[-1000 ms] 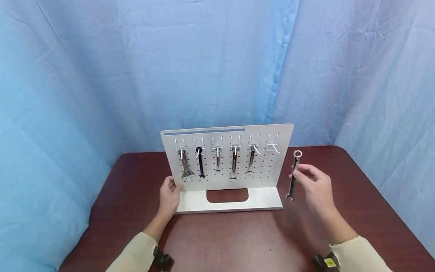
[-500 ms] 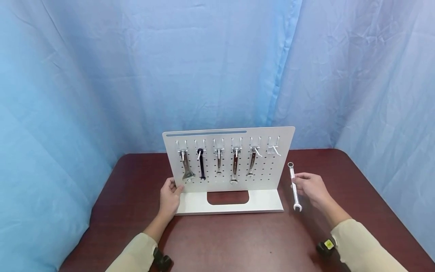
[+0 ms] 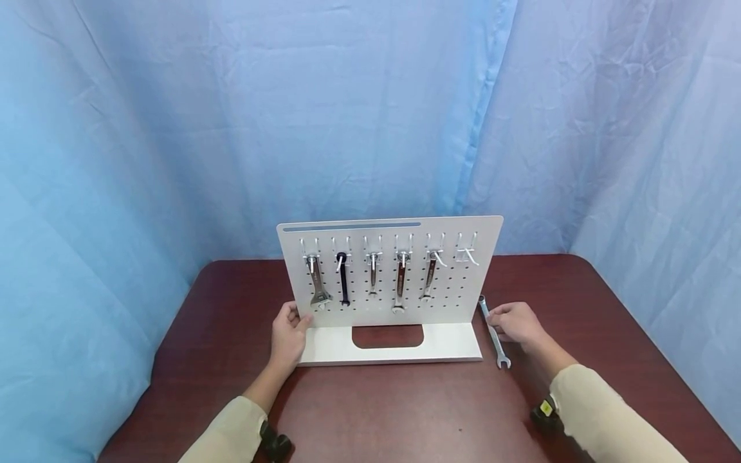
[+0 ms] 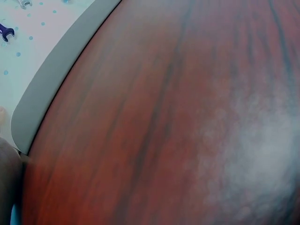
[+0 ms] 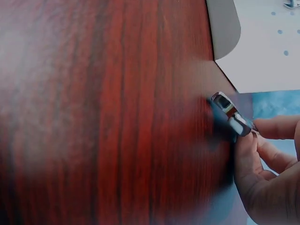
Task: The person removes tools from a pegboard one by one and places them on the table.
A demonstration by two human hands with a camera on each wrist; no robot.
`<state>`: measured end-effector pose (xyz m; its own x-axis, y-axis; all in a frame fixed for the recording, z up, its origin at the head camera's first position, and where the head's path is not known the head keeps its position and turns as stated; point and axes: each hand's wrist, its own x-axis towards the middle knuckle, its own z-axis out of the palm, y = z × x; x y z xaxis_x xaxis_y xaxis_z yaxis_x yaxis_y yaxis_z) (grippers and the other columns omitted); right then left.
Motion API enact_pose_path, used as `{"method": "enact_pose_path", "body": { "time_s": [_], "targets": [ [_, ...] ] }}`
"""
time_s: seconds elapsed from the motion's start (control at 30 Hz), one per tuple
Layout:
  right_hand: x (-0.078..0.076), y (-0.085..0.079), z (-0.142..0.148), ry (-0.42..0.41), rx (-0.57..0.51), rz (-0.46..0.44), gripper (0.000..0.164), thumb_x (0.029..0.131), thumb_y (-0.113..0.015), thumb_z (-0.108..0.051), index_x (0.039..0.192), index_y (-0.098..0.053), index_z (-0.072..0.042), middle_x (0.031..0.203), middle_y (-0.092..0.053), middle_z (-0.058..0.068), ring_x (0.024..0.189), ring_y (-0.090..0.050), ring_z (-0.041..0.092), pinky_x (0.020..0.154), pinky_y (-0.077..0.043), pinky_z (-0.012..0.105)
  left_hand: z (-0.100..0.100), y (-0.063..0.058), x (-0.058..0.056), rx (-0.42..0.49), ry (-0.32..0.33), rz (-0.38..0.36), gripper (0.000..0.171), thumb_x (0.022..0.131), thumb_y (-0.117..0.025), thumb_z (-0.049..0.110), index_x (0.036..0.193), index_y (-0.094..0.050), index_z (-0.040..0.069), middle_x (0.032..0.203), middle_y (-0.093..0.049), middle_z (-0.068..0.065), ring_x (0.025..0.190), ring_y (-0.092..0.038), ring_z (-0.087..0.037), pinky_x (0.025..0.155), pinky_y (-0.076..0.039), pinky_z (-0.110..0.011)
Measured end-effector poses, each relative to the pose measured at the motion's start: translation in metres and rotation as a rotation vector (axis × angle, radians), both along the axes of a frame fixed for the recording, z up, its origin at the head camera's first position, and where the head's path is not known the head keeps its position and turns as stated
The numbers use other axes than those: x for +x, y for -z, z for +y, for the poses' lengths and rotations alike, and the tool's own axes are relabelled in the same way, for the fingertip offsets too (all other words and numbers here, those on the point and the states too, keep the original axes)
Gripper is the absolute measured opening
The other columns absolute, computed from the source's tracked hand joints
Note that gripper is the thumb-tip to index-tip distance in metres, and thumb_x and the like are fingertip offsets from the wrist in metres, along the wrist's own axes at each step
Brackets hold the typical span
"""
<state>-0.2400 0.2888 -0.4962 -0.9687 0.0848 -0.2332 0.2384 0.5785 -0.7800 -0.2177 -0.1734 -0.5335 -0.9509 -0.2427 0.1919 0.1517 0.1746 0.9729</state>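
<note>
My right hand [image 3: 518,323] pinches a silver combination wrench [image 3: 493,335] between thumb and fingers, just right of the pegboard. Its ring end points up and left; the open end is low, close over the tabletop. In the right wrist view the near end of the wrench [image 5: 240,126] sticks out past the fingertips. My left hand [image 3: 289,335] grips the lower left edge of the white pegboard [image 3: 486,238], thumb in front and fingers partly hidden behind. On its hooks hang an adjustable wrench [image 3: 319,289], a black wrench [image 3: 343,283] and several silver wrenches [image 3: 401,283].
The far right hook [image 3: 467,256] carries no wrench. The pegboard's flat base [image 3: 451,342], with a cutout in its middle, stands on a dark red wooden table [image 3: 382,411]. Blue curtains [image 3: 347,116] enclose the back and both sides.
My right hand has come down with the wrench, from beside the board towards the tabletop, and the wrench now leans left. My left hand stays at the board's edge.
</note>
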Motion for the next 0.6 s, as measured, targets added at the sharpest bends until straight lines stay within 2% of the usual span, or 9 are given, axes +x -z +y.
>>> {"method": "enact_pose_path", "body": {
  "time_s": [0.17,0.37,0.6],
  "targets": [
    [0.001,-0.001,-0.006,-0.006,0.118,0.035,0.021,0.092,-0.065,-0.009,0.100,-0.070,0.009,0.080,-0.065,0.010,0.068,-0.062,0.018,0.058,-0.058,0.032,0.000,0.001,0.000,-0.007,-0.010,0.000,0.026,0.094,-0.060,-0.012,0.120,-0.054,-0.009,0.121,-0.064,-0.031,0.117,-0.061,-0.040,0.098,-0.053,-0.041],
    [0.005,-0.003,-0.011,-0.017,0.303,0.121,0.016,0.088,-0.067,-0.011,0.090,-0.073,0.003,0.072,-0.066,0.005,0.061,-0.059,0.019,0.050,-0.047,0.031,0.000,0.001,-0.001,0.007,-0.017,0.008,0.027,0.092,-0.061,-0.014,0.118,-0.056,-0.009,0.118,-0.065,-0.030,0.114,-0.063,-0.039,0.095,-0.055,-0.040],
    [0.006,-0.001,-0.013,-0.011,0.373,0.158,0.015,0.088,-0.067,-0.015,0.089,-0.073,-0.002,0.070,-0.066,0.002,0.065,-0.060,0.022,0.053,-0.046,0.035,0.001,0.000,0.000,0.016,-0.014,-0.019,0.027,0.093,-0.062,-0.011,0.119,-0.055,-0.007,0.119,-0.065,-0.029,0.115,-0.063,-0.036,0.095,-0.055,-0.037]
  ]
}}
